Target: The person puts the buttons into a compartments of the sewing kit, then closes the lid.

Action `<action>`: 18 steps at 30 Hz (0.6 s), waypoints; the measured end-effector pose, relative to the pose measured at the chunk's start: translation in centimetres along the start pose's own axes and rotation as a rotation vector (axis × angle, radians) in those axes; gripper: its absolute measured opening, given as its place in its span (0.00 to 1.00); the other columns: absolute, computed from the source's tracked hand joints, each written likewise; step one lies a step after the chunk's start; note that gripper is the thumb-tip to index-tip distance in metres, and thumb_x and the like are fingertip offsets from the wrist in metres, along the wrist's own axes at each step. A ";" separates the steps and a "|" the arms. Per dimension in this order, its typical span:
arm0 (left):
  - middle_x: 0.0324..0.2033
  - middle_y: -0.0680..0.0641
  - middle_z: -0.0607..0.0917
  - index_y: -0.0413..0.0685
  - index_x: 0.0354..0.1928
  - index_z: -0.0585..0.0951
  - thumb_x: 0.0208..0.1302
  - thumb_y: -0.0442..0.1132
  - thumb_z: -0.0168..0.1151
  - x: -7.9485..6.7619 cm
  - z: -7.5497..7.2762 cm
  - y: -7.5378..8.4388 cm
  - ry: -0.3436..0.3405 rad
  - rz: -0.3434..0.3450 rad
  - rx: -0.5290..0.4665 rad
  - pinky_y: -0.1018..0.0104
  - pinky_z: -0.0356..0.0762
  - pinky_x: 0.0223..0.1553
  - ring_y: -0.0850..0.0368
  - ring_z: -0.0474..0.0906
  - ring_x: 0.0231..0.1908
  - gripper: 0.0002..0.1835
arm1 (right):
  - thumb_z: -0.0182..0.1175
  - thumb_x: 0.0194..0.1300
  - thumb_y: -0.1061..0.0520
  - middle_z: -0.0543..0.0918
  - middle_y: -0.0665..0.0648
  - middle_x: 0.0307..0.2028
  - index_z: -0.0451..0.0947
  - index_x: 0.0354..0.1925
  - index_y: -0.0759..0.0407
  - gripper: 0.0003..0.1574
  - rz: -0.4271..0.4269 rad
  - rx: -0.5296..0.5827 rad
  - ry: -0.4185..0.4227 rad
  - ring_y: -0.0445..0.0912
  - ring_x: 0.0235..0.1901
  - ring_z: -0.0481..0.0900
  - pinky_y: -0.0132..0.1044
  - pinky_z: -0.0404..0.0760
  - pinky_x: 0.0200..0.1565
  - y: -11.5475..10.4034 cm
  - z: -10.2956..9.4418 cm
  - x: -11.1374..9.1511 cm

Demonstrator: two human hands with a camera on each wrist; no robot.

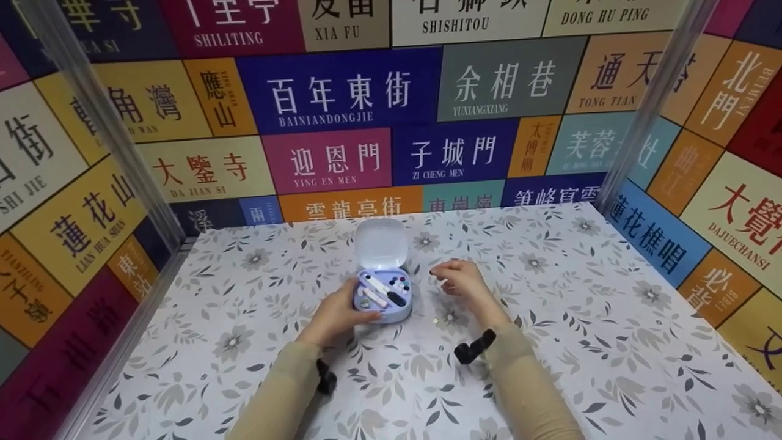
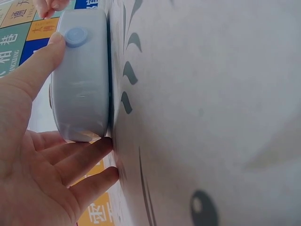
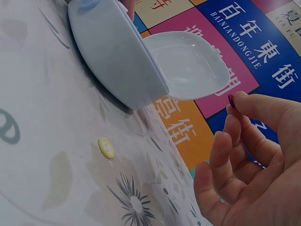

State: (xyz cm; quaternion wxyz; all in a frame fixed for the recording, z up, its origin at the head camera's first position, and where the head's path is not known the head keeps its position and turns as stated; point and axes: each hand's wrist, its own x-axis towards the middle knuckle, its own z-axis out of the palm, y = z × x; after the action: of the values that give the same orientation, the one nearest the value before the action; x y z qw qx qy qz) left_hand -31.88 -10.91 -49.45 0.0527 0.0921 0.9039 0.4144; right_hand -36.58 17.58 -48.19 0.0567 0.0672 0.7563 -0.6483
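Note:
A light-blue sewing kit box (image 1: 397, 316) stands on the table with its white lid (image 1: 381, 241) raised. White sticks, a black piece and several small coloured pieces lie inside. My left hand (image 1: 335, 313) grips the box at its left front corner, thumb on the front beside the round blue latch (image 2: 76, 36), fingers along the side. Right of the box, my right hand (image 1: 469, 286) is raised above the table. It pinches a small dark red button (image 3: 231, 100) between thumb and forefinger. Below that hand lies a yellow button (image 3: 106, 148) on the cloth.
White cloth with grey flowers and leaves covers the table (image 1: 244, 366). Walls with coloured street-name panels (image 1: 342, 85) rise behind and at both sides, with clear corner posts (image 1: 654, 91). A black wrist strap (image 1: 475, 347) sits on each sleeve.

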 end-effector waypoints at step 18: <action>0.68 0.41 0.68 0.46 0.74 0.58 0.44 0.59 0.76 0.1 0.0 -0.1 0.008 0.040 0.037 0.49 0.56 0.68 0.42 0.64 0.66 0.58 | 0.67 0.60 0.55 0.80 0.52 0.28 0.84 0.36 0.60 0.09 0.025 0.006 -0.029 0.43 0.24 0.76 0.32 0.78 0.29 0.0 0.5 -0.1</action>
State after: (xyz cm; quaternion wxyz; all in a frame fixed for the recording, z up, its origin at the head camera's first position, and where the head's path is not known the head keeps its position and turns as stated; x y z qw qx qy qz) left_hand -31.99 -10.95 -49.52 0.0389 0.1095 0.9097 0.3988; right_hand -36.46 17.08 -48.27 0.0755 0.0673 0.7525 -0.6508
